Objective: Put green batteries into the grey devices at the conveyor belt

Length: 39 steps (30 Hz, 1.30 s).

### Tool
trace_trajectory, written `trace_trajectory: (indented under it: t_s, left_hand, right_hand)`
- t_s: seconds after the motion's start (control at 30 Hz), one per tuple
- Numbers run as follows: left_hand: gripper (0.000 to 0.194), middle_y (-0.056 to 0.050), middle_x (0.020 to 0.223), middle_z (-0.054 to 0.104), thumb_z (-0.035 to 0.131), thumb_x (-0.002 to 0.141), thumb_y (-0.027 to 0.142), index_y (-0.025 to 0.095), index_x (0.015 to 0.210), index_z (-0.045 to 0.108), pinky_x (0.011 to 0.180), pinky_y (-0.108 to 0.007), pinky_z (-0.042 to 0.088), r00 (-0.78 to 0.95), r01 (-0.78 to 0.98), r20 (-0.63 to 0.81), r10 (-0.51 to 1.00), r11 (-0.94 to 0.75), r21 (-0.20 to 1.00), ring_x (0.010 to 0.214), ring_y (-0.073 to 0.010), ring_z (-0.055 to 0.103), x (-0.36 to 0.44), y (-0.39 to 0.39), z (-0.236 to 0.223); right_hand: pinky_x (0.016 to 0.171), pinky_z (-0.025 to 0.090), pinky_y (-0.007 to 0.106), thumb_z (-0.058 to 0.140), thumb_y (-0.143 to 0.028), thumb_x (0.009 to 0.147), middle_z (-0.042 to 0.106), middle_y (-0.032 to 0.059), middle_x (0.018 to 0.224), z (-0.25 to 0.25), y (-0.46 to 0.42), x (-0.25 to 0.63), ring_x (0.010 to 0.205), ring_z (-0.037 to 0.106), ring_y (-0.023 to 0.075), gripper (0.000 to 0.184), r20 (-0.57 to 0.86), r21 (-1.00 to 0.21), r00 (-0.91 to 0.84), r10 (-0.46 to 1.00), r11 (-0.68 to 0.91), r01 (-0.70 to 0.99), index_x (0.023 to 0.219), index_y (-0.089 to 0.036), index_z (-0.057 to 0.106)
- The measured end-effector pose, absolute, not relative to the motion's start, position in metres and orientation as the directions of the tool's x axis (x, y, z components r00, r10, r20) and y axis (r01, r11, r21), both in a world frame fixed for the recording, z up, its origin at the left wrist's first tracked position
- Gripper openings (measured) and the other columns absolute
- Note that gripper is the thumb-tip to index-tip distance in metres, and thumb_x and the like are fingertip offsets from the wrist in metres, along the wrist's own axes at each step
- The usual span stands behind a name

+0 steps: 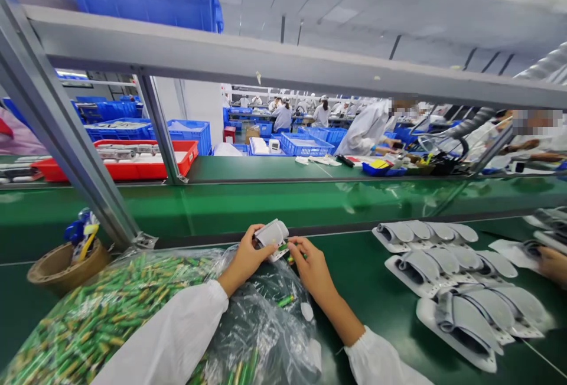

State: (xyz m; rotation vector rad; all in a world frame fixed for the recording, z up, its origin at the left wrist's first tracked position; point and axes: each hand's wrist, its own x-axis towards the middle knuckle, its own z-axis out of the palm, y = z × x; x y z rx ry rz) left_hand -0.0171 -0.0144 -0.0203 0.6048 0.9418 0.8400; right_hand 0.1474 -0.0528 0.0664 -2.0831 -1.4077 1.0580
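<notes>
My left hand (248, 259) is closed round a wrist blood pressure monitor (271, 233) with a rolled light-grey cuff, held tilted above the bench edge. At the monitor's right edge my right hand (310, 264) has thumb and fingers pinched together on a small green battery, mostly hidden by the fingertips. Below and left of my hands lies a clear plastic bag (261, 314) full of green batteries (110, 308) with gold-coloured ends. Several similar grey-cuffed monitors (469, 314) stand in rows on the green bench to the right.
A brown round holder (66, 273) with blue and yellow-handled tools stands at the left. Behind the bench runs a green conveyor belt (266, 199). A metal post (66, 95) and a shelf (283, 57) frame the view. Another person's hand (553, 264) touches a monitor at far right.
</notes>
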Motion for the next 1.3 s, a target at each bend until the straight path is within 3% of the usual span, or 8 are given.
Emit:
trace_trajectory:
  t_s: [0.27,0.57,0.7,0.87,1.07,1.3]
  left_hand:
    - [0.071,-0.009,0.110,0.067,0.088,0.063,0.041,0.014,0.123,0.059,0.076,-0.026,0.052,0.345,-0.333,-0.439,0.829,0.546,0.769,0.093,-0.0188,0.064,-0.017,-0.015,-0.012]
    - [0.062,-0.002,0.098,0.064,0.092,0.061,0.047,0.017,0.104,0.059,0.060,-0.026,0.056,0.364,-0.377,-0.536,0.762,0.646,0.664,0.079,-0.0161,0.062,-0.022,-0.011,-0.009]
    - [0.065,-0.003,0.102,0.065,0.096,0.056,0.049,0.016,0.098,0.059,0.062,-0.029,0.060,0.366,-0.425,-0.586,0.723,0.690,0.585,0.084,-0.0181,0.065,-0.026,-0.006,-0.009]
    - [0.068,-0.004,0.103,0.068,0.100,0.053,0.044,0.015,0.101,0.061,0.068,-0.032,0.064,0.419,-0.479,-0.591,0.689,0.721,0.501,0.084,-0.0182,0.068,-0.031,-0.002,-0.007]
    - [0.064,-0.007,0.106,0.073,0.097,0.062,0.043,0.016,0.110,0.064,0.068,-0.031,0.064,0.427,-0.510,-0.594,0.682,0.724,0.464,0.083,-0.0198,0.073,-0.034,-0.001,-0.006]
    - [0.075,-0.010,0.113,0.075,0.100,0.060,0.044,0.016,0.117,0.062,0.076,-0.036,0.066,0.469,-0.487,-0.595,0.652,0.753,0.442,0.091,-0.0223,0.075,-0.038,0.002,-0.016]
  right_hand:
    - [0.075,0.055,0.028,0.059,-0.067,0.092,0.074,0.0101,0.092,0.060,-0.058,0.153,0.077,0.070,0.0178,0.062,-0.390,-0.674,0.199,0.899,-0.426,0.603,0.110,-0.011,0.074]
    - [0.080,0.047,0.028,0.040,-0.046,0.108,0.074,0.0086,0.101,0.062,-0.057,0.151,0.086,0.070,0.0177,0.045,-0.326,-0.532,-0.043,0.944,-0.146,0.834,0.121,-0.016,0.070]
    - [0.084,0.048,0.027,0.033,-0.044,0.111,0.073,0.0102,0.104,0.061,-0.054,0.147,0.091,0.070,0.0179,0.048,-0.342,-0.533,-0.128,0.931,-0.080,0.842,0.125,-0.016,0.069]
    - [0.100,0.052,0.030,0.033,-0.046,0.112,0.073,0.0126,0.123,0.062,-0.051,0.150,0.113,0.071,0.0203,0.052,-0.332,-0.581,-0.198,0.922,-0.034,0.814,0.140,-0.018,0.066]
    - [0.081,0.047,0.025,0.029,-0.057,0.112,0.074,0.0090,0.101,0.069,-0.045,0.154,0.087,0.068,0.0166,0.061,-0.360,-0.518,-0.286,0.888,0.065,0.853,0.151,-0.022,0.061]
    - [0.072,0.041,0.023,0.042,-0.057,0.109,0.076,0.0038,0.099,0.064,-0.049,0.153,0.070,0.057,0.0111,0.053,-0.393,-0.639,-0.160,0.906,-0.143,0.755,0.146,-0.029,0.067]
